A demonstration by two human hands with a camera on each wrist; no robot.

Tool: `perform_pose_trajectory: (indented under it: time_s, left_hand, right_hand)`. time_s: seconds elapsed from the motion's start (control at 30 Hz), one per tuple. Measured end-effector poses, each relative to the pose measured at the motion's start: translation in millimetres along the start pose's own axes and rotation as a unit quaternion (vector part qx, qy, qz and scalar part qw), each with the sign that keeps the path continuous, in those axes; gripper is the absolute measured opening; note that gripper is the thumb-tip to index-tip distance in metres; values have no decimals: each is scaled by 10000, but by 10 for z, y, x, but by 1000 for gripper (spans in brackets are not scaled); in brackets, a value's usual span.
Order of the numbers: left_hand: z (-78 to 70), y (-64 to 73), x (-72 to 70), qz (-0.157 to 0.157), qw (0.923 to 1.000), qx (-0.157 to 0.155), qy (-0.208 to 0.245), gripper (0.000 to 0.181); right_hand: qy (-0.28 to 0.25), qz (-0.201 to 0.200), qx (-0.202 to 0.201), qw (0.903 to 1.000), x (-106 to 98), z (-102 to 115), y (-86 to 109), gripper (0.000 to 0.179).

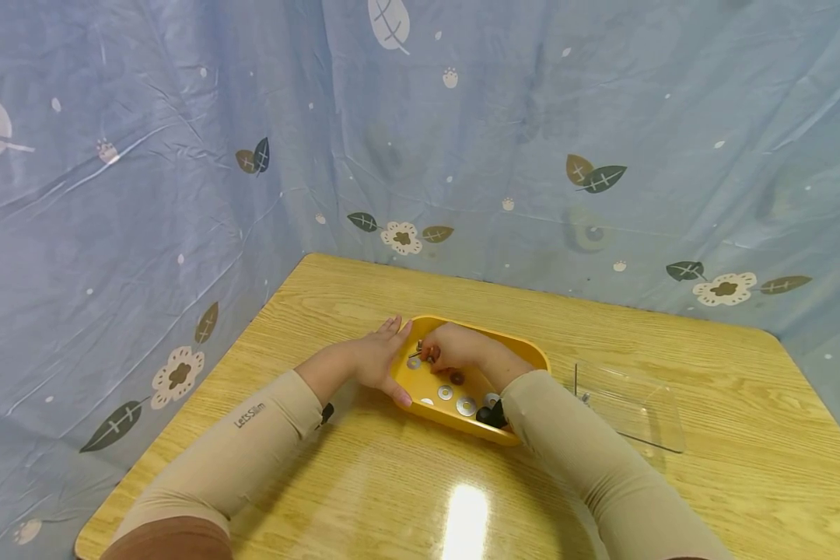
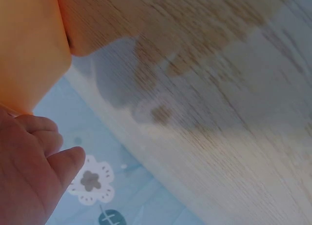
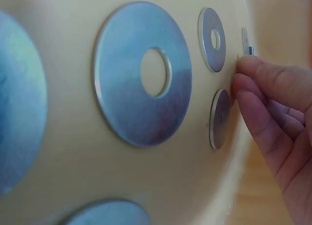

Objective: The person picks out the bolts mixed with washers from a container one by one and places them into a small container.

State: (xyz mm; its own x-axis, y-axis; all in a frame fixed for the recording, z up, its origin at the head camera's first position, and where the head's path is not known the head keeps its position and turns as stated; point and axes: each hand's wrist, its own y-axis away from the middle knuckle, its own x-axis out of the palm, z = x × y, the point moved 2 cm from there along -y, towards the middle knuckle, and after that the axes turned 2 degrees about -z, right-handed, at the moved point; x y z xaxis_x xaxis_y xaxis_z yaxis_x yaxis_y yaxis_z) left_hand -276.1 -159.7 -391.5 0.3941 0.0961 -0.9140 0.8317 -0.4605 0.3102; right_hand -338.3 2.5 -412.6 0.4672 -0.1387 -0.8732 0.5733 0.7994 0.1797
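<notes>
My left hand [image 1: 378, 362] rests spread around the left end of a yellow plastic bin [image 1: 540, 356], its thumb on the near rim and fingers along the outer wall. Inside the bin my right hand [image 1: 455, 348] reaches down to the left end, thumb and fingertips drawn together. A small metal bolt [image 1: 416, 355] sticks out at those fingertips, largely hidden by them. Flat round metal washers [image 3: 146, 73] lie on the bin floor behind the fingers, several of them in the right wrist view. A darker brown round piece [image 1: 457, 378] lies among them.
At the bin's right end is a black object [image 1: 491, 414], partly behind the right forearm. A clear plastic tray [image 1: 647, 412] with a small metal piece [image 1: 586, 397] stands right of the bin on the wooden table [image 1: 364, 490]. A blue patterned curtain [image 1: 504, 140] hangs behind.
</notes>
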Motion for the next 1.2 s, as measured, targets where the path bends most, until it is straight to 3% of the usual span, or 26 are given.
perform_pose_trajectory:
  time_s: [0.23, 0.4, 0.57, 0.8, 1.0, 1.2]
  left_hand:
    - [-4, 0, 5, 16, 10000, 13, -58, 138]
    - [-11, 3, -3, 34, 10000, 11, -55, 138]
    - [-12, 11, -13, 26, 10000, -3, -70, 138]
    - [-23, 15, -3, 15, 10000, 11, -91, 139]
    - [-34, 18, -1, 24, 9999, -99, -40, 141]
    - [-32, 27, 10, -20, 9998, -188, -59, 142]
  right_hand:
    - [409, 58, -185, 9990, -14, 35, 16, 18]
    - [289, 24, -98, 9995, -18, 22, 16, 15]
    - [142, -106, -322, 9993, -49, 3, 8, 13]
    - [-808, -125, -312, 9962, -143, 34, 44, 15]
    - [-1678, -154, -220, 9855, -275, 74, 136, 20]
    - [-2116, -391, -216, 9763, -449, 95, 306, 17]
